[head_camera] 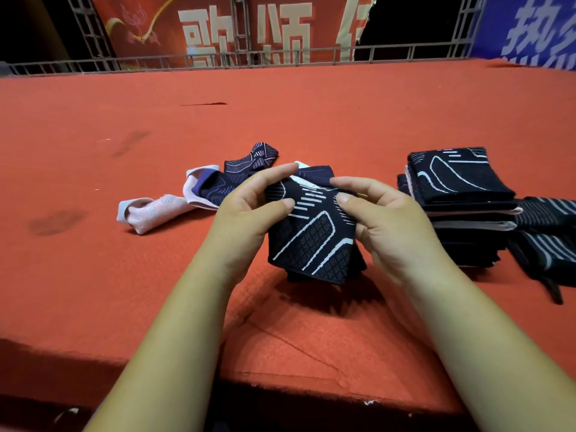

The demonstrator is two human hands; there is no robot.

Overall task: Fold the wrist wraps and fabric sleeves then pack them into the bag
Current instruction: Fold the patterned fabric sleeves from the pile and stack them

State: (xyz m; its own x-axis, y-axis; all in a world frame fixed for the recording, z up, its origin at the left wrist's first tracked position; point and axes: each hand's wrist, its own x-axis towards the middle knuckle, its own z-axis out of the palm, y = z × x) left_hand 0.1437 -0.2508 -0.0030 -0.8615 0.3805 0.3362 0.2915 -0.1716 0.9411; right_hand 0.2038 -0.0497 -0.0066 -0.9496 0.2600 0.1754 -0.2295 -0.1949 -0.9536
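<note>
Near the front edge of the red carpeted stage [93, 275], the left hand [246, 210] and right hand [383, 219] both pinch a dark patterned sleeve [314, 241] between thumb and curled fingers. A folded stack [461, 182] sits toward the right edge, and unfolded pieces [199, 188] lie just beyond the hands.

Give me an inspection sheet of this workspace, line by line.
Surface: red carpet over a raised platform.
Job's things: dark patterned sleeve held up; folded stack at right; unfolded pink and navy sleeves at left; striped pieces beside the stack; no bag seen.
Clutter: dark stains on the carpet.
Grippers: left hand and right hand both pinch the sleeve with thumb and fingers.
Cables: nothing seen.
Surroundings: metal railing, red banner, blue banner behind.
</note>
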